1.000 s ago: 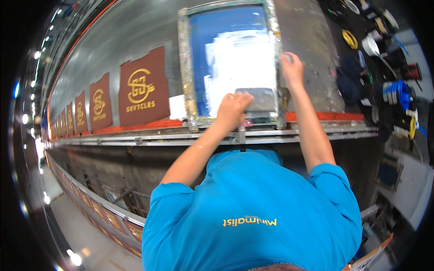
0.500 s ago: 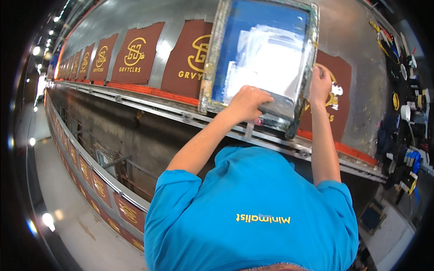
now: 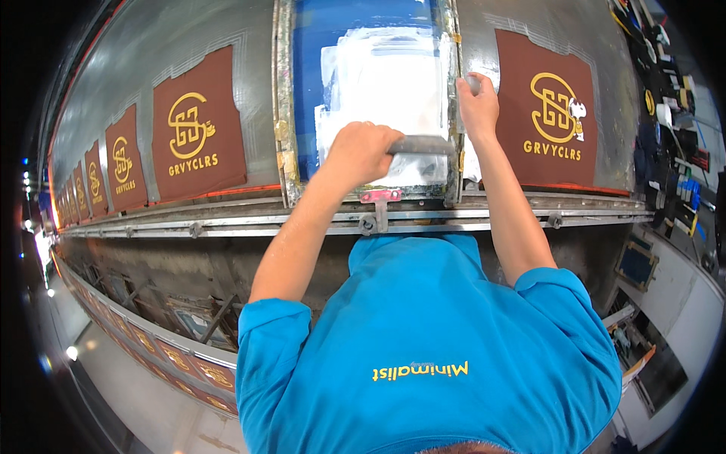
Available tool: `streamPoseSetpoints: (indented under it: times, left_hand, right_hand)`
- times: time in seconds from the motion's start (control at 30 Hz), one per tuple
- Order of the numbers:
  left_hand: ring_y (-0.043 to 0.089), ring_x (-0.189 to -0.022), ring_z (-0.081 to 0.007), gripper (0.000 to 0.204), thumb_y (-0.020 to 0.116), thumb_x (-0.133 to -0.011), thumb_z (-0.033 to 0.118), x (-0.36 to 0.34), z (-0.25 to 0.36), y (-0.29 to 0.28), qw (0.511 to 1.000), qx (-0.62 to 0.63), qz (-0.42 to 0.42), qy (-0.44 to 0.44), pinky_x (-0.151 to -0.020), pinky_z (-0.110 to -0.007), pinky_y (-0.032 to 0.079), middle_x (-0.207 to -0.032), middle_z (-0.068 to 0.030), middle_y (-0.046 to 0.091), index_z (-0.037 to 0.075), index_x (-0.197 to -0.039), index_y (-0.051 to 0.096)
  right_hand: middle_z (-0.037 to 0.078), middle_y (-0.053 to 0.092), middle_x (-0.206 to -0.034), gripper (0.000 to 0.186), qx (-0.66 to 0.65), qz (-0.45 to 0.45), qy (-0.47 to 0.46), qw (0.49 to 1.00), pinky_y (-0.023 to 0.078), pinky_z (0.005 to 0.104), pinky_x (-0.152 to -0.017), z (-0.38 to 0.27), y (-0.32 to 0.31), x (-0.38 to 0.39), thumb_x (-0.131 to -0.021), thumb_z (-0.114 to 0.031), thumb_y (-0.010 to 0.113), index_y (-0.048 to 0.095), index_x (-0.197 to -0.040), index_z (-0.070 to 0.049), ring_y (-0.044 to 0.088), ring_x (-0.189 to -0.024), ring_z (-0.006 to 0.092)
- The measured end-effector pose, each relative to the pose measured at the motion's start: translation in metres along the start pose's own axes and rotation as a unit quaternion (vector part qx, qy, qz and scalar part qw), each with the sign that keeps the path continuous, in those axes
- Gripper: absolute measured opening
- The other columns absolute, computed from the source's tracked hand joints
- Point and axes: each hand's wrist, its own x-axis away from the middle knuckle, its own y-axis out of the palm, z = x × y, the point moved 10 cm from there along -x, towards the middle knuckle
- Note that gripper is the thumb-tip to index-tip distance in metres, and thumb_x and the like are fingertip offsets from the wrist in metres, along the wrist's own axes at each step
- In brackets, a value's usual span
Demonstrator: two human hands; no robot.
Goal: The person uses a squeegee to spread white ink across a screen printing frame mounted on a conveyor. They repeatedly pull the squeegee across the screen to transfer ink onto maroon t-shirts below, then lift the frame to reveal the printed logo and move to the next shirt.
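A printing screen in a stained frame lies on the long table in front of me, with blue mesh and a broad patch of white ink on it. My left hand is closed around one end of a grey squeegee, which lies across the near part of the ink. Beside the frame's right edge is my right hand, fingers loosely curled with a gap at the thumb. Its thumb is at or against the frame. Whatever lies under the screen is hidden.
Right of the screen lies a brown fabric panel with a yellow print and a small white figure. Several similar panels line the table leftward. A metal rail runs along the near edge; the screen's bracket meets it. Tools clutter the far right.
The screen, slanted before, now sits square to the rail, and the panel on its right is more exposed. My left hand now grips the squeegee; my right hand stays beside the frame. The view has turned.
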Motion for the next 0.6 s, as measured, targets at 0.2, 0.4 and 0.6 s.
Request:
streamPoseSetpoints:
  times: [0.2,0.4,0.6]
  left_hand:
    - [0.074,-0.092,-0.0321,0.034,0.074,-0.086,0.023,-0.096,-0.052,-0.036,0.998,-0.039,-0.042,-0.038,-0.080,-0.044,0.058,-0.098,-0.0107,0.078,0.020,-0.119,0.077]
    - [0.071,-0.082,-0.0307,0.029,0.072,-0.087,0.029,-0.166,-0.095,-0.040,0.992,-0.059,-0.089,-0.070,-0.077,-0.044,0.055,-0.086,-0.0096,0.075,0.015,-0.112,0.077]
    - [0.070,-0.078,-0.0298,0.025,0.074,-0.086,0.033,-0.174,-0.110,-0.034,0.986,-0.108,-0.102,-0.080,-0.073,-0.044,0.054,-0.079,-0.0093,0.072,0.015,-0.102,0.078]
  right_hand:
    - [0.011,0.077,-0.095,0.041,0.035,0.026,-0.013,0.999,0.055,0.0394,-0.080,-0.002,-0.002,0.008,-0.094,-0.035,0.072,0.065,-0.126,-0.011,0.073,-0.086,0.0251]
    - [0.015,0.074,-0.096,0.051,-0.053,-0.060,0.075,0.994,0.055,0.0381,-0.084,0.020,0.002,-0.005,-0.091,-0.039,0.077,0.066,-0.129,-0.005,0.070,-0.085,0.0274]
    - [0.018,0.073,-0.093,0.033,0.155,-0.001,-0.449,0.880,0.056,0.0450,-0.082,-0.179,0.011,-0.024,-0.084,-0.034,0.080,0.074,-0.099,-0.005,0.070,-0.089,0.0377]
